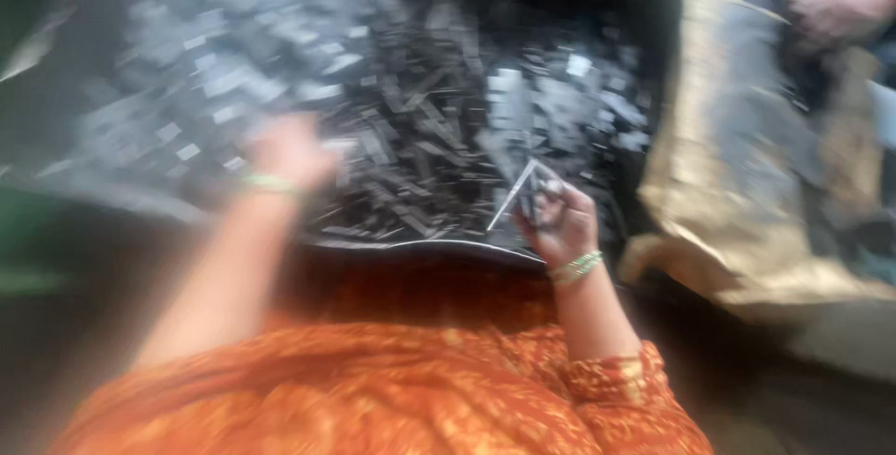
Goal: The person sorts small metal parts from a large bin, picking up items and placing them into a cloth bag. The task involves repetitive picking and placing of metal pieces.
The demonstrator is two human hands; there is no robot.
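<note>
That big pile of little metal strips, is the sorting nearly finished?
Not nearly, it seems. The heap of small metal strips is large and fills the dark pan. In hand: the right hand holds a few thin strips, and the blurred left hand reaches into the heap. No finished stack shows in the blur. Another person's hand rests by a worn sack.
</note>
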